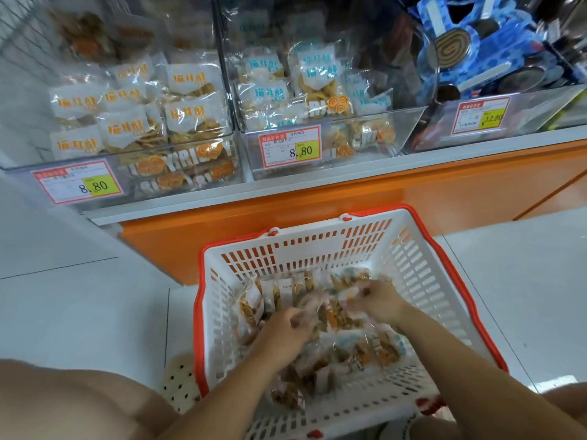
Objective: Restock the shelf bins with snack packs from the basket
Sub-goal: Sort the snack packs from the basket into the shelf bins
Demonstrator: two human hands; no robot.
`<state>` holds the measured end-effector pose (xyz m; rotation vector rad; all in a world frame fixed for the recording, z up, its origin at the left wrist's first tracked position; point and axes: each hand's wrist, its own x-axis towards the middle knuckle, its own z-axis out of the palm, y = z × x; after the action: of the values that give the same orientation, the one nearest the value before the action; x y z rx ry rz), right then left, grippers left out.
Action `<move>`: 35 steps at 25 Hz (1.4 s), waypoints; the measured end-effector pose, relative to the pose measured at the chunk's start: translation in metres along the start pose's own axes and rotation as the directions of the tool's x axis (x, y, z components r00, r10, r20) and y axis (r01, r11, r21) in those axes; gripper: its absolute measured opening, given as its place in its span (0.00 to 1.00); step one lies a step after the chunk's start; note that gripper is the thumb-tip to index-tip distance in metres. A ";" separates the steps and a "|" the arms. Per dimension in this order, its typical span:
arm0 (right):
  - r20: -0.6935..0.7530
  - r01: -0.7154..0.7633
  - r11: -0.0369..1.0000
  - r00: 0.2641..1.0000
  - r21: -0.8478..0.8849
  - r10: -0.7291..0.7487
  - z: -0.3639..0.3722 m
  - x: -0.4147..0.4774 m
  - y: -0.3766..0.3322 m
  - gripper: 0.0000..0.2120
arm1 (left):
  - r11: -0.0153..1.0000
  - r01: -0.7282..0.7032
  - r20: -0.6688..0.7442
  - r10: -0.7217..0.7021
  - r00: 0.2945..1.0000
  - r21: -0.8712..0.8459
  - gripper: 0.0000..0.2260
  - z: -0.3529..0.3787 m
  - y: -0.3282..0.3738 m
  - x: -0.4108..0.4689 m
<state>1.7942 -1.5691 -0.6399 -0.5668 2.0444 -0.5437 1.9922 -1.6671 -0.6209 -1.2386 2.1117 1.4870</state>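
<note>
head view: left hand (287, 325) curls round snack packs (359, 347) in the basket (422, 268), right hand (379, 301) pinches a pack (349, 294) beside it.

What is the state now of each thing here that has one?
basket: on floor, partly filled with snack packs
left hand: in basket, grips snack packs
right hand: in basket, pinches a pack
left bin: nearly full
middle bin: partly full
</note>
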 end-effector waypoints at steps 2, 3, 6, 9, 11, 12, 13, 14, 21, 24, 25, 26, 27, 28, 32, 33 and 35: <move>-0.005 0.070 0.958 0.997 0.277 -0.072 -0.013 -0.016 -0.013 0.13 | 0.970 0.044 0.038 -0.036 0.999 -0.238 0.19 -0.004 0.012 -0.002; 0.024 0.095 0.924 0.993 0.371 -0.112 -0.016 -0.026 -0.018 0.16 | 0.924 0.049 0.051 -0.032 0.998 -0.379 0.18 -0.006 0.018 -0.003; 0.068 0.090 0.784 0.984 0.614 -0.167 -0.018 -0.046 -0.031 0.13 | 0.683 0.022 0.037 0.007 0.999 -0.730 0.20 -0.011 0.025 0.003; 0.090 0.058 0.654 0.978 0.754 -0.191 -0.017 -0.056 -0.039 0.15 | 0.568 -0.002 0.025 0.039 0.999 -0.823 0.11 -0.016 0.029 -0.001; 0.091 0.050 0.641 0.978 0.766 -0.185 -0.015 -0.057 -0.039 0.19 | 0.542 -0.002 0.026 0.043 0.999 -0.841 0.10 -0.019 0.031 -0.006; 0.086 0.052 0.637 0.979 0.769 -0.184 -0.014 -0.058 -0.040 0.18 | 0.532 -0.005 0.023 0.046 0.999 -0.847 0.10 -0.020 0.031 -0.009; 0.084 0.047 0.629 0.981 0.776 -0.177 -0.013 -0.058 -0.042 0.16 | 0.522 -0.005 0.018 0.039 0.999 -0.853 0.10 -0.020 0.032 -0.011; 0.083 0.037 0.615 0.983 0.788 -0.166 -0.012 -0.058 -0.042 0.15 | 0.516 -0.007 0.008 0.027 1.000 -0.857 0.10 -0.021 0.032 -0.013; 0.010 0.156 0.596 0.964 0.787 -0.266 0.014 -0.079 -0.059 0.10 | 0.226 -0.032 -0.027 0.024 0.999 -0.974 0.10 -0.029 0.041 -0.028; -0.111 0.263 0.561 0.951 0.785 -0.290 0.025 -0.086 -0.076 0.07 | 0.319 -0.083 -0.071 0.051 0.996 -0.944 0.11 -0.039 0.042 -0.038; -0.135 0.279 0.547 0.948 0.789 -0.289 0.026 -0.089 -0.082 0.10 | 0.370 -0.106 -0.091 0.057 0.994 -0.923 0.12 -0.045 0.041 -0.041; -0.151 0.292 0.537 0.945 0.791 -0.291 0.026 -0.091 -0.089 0.13 | 0.406 -0.131 -0.111 0.074 0.991 -0.904 0.13 -0.051 0.040 -0.044; -0.158 0.299 0.533 0.942 0.792 -0.295 0.025 -0.095 -0.096 0.14 | 0.423 -0.154 -0.124 0.099 0.987 -0.893 0.15 -0.058 0.040 -0.048; -0.160 0.304 0.527 0.940 0.793 -0.302 0.024 -0.099 -0.103 0.13 | 0.440 -0.182 -0.139 0.129 0.982 -0.879 0.16 -0.065 0.041 -0.053; -0.175 0.372 0.552 0.910 0.746 -0.377 0.026 -0.119 -0.137 0.15 | 0.525 -0.342 -0.301 0.165 0.939 -0.780 0.13 -0.097 0.054 -0.080; -0.201 0.411 0.588 0.899 0.697 -0.390 0.027 -0.125 -0.150 0.14 | 0.542 -0.375 -0.347 0.158 0.925 -0.752 0.13 -0.107 0.059 -0.088; -0.253 0.503 0.622 0.857 0.600 -0.449 0.026 -0.137 -0.190 0.08 | 0.624 -0.460 -0.465 0.170 0.869 -0.632 0.12 -0.136 0.066 -0.105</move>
<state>1.9156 -1.6442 -0.4528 -0.6569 1.5868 -1.5556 2.0370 -1.7274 -0.4530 -1.5233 2.0842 2.6441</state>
